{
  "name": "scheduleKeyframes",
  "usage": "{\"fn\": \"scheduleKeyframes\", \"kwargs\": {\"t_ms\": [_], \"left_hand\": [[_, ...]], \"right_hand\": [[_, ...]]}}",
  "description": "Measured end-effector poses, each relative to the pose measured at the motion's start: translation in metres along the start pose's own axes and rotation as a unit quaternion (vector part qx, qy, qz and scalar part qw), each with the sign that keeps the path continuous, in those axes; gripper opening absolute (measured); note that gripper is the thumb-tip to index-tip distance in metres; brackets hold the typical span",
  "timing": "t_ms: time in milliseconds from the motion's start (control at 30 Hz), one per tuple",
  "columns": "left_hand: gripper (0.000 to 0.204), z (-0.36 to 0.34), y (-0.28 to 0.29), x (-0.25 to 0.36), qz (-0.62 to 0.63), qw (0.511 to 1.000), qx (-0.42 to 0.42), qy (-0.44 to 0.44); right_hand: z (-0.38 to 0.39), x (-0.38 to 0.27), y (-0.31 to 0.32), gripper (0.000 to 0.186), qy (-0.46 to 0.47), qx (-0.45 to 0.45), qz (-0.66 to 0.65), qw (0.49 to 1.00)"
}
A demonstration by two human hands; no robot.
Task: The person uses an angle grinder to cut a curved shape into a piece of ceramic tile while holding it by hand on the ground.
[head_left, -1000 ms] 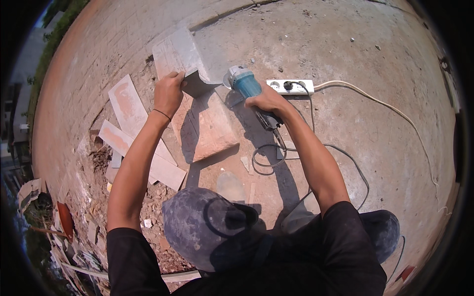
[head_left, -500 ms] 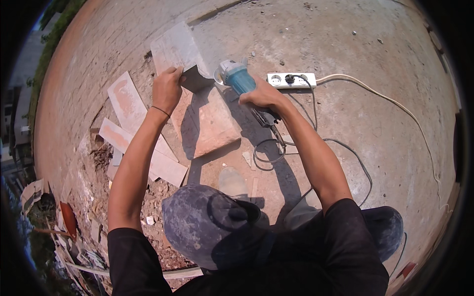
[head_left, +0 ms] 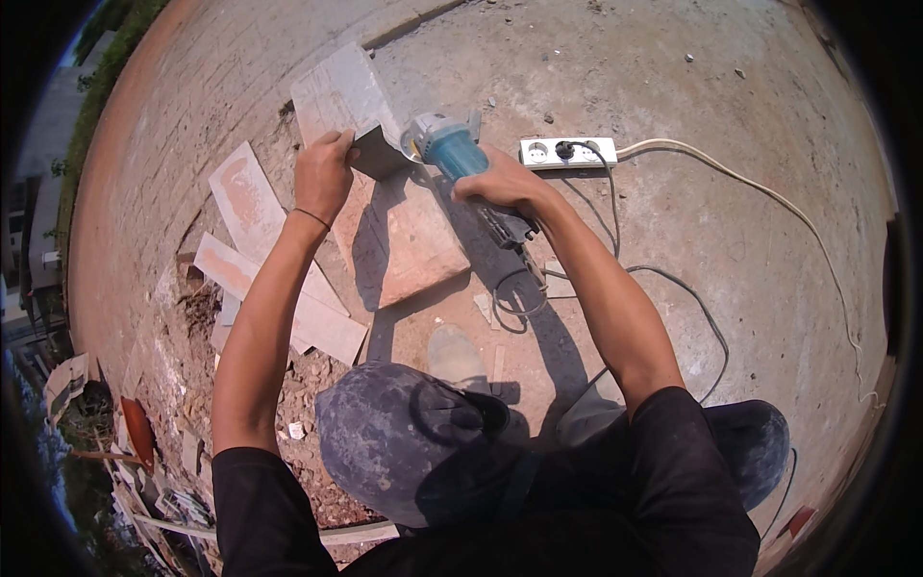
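Observation:
My left hand (head_left: 325, 175) grips the near edge of a pale grey tile (head_left: 341, 91), fingers closed on it. The tile tilts up over a dusty, orange-tinged block (head_left: 413, 236) and throws a shadow on it. In my right hand (head_left: 502, 183) is a blue angle grinder (head_left: 454, 151), held round its body. Its disc points left and meets, or nearly meets, the tile's right edge; the exact contact is too small to tell. The grinder's dark cord loops down below my right hand.
A white power strip (head_left: 567, 153) with a black plug lies to the right, its pale cable (head_left: 760, 197) running across the ground. Several cut tile pieces (head_left: 248, 197) lie at left. Rubble and scraps (head_left: 168, 481) fill the lower left. My dusty knee (head_left: 385, 442) is in front.
My right hand has brought the grinder slightly left, so its disc is closer to the tile's edge. My left hand and the tile have stayed almost where they were.

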State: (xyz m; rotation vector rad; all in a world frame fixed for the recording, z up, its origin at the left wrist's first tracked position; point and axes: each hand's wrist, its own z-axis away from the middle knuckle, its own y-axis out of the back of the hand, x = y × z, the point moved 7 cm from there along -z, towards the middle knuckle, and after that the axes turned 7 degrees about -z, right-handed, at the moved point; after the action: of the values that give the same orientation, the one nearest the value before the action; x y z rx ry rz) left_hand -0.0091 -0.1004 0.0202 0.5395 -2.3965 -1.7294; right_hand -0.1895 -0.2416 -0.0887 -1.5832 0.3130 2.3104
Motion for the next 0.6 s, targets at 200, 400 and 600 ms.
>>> {"fn": "scheduleKeyframes", "kwargs": {"t_ms": [200, 400, 600], "left_hand": [[0.014, 0.001, 0.001, -0.002, 0.001, 1.0, 0.006, 0.0], [0.014, -0.003, -0.002, 0.001, 0.007, 1.0, 0.005, -0.004], [0.014, -0.002, 0.001, 0.004, 0.007, 1.0, -0.003, 0.002]], "right_hand": [[0.003, 0.003, 0.009, 0.071, 0.013, 0.017, 0.039, 0.999], [-0.016, 0.028, 0.029, 0.072, 0.004, 0.043, 0.081, 0.996], [-0.017, 0.019, 0.011, 0.074, 0.019, 0.028, 0.048, 0.998]]}}
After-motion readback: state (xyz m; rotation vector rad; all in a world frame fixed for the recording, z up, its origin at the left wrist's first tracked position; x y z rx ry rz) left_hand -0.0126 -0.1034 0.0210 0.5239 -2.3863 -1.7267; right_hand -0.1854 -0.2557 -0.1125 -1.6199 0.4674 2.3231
